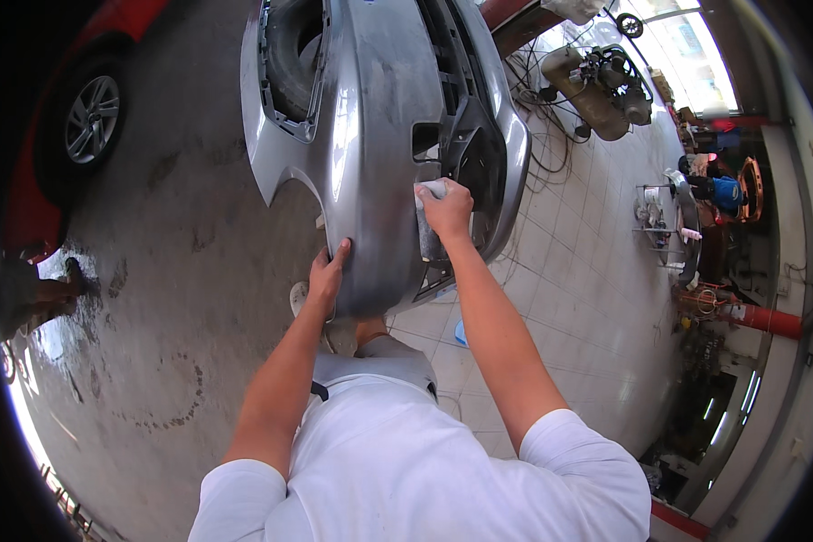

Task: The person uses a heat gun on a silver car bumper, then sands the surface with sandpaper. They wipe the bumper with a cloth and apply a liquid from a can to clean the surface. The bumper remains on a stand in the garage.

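A silver-grey car bumper [379, 99] stands in front of me, its painted face dull and smudged in places. My right hand [449, 210] is closed round a long, pale, dusty sanding block [427, 237] that lies against the bumper's face, just below a square opening. My left hand [328, 271] grips the bumper's left lower edge, with the thumb against the face and the other fingers partly hidden.
A tyre [294, 63] shows behind the bumper's left opening. An air compressor [596, 90] stands at the far right among loose hoses [551, 135]. A wheeled metal rack [661, 217] is at the right. A red car [36, 163] and another person's foot [74, 275] are at the left.
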